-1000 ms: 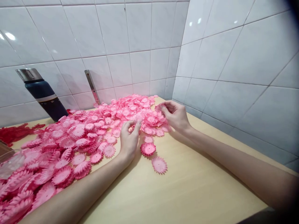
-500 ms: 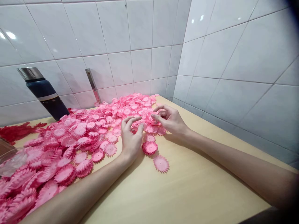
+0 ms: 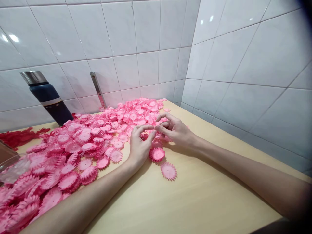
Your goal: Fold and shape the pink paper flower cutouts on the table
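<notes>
Both hands meet over the near right edge of a big pile of pink scalloped discs (image 3: 84, 135). My left hand (image 3: 140, 144) has thumb and forefinger closed at the tips, and whatever lies between them is too small to make out. Touching or almost touching those tips, my right hand (image 3: 174, 130) is pinched too, its forefinger arched; a bit of pink shows there, but I cannot tell if it is held. Just below the hands lie a darker-edged pink disc stack (image 3: 157, 154) and a paler pink disc (image 3: 168, 171) on the wooden table (image 3: 185, 201).
A dark blue bottle (image 3: 52, 102) with a steel cap stands at the back left. Near it a metal strip (image 3: 97, 89) leans on the tiled wall (image 3: 124, 29). Red pieces (image 3: 19, 138) and a clear plastic container (image 3: 14, 170) are at the left.
The left hand has moved slightly right and the right hand slightly left, so their fingertips now meet. The left thumb and forefinger have closed together.
</notes>
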Tool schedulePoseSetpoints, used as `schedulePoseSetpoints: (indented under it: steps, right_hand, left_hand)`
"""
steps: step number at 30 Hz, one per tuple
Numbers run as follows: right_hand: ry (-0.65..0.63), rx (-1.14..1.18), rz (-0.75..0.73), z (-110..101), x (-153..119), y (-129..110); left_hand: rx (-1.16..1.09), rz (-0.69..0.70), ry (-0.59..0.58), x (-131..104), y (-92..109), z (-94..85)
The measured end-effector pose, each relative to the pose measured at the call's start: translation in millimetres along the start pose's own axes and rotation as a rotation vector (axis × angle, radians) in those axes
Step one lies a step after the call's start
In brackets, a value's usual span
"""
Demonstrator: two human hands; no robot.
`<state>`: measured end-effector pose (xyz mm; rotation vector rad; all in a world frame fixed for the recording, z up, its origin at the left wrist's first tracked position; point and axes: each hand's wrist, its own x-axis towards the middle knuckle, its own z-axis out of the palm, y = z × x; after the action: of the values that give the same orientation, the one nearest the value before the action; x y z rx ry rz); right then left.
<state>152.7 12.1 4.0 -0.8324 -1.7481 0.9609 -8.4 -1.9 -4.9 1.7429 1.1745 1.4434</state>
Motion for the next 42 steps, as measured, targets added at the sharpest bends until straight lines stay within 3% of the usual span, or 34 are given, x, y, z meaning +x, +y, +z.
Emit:
schedulePoseSetpoints:
  steps: [6,13,22,28,33,42]
  right_hand:
    - [0.018,0.002,0.008,-2.2,1.8,1.5]
    - [0.007,-0.026,0.021,-3.1,0.3,0.1]
    - [-0.012,0.040,-0.013,-3.0,1.8,0.0]
    - [0.087,0.128,0.023,-3.9,6.4,0.7]
    - [0.169,0.102,-0.015,-3.4,6.4,4.0]
    - [0.052,-0.004,-0.078,1.2,-0.3,-1.6]
  left_hand:
    - [-0.037,-0.024,-0.077,0.2,1.1,0.5]
    - [0.049,0.011,-0.086,-0.5,2.8,1.1]
    - [-0.101,-0.172,0.074,2.2,-1.1,1.9]
    - [-0.097,-0.108,0.192,1.3,2.3,1.1]
    - [-0.111,-0.103,0.115,1.2,6.4,1.3]
    - [-0.011,-0.147,0.075,0.5,4.6,1.5]
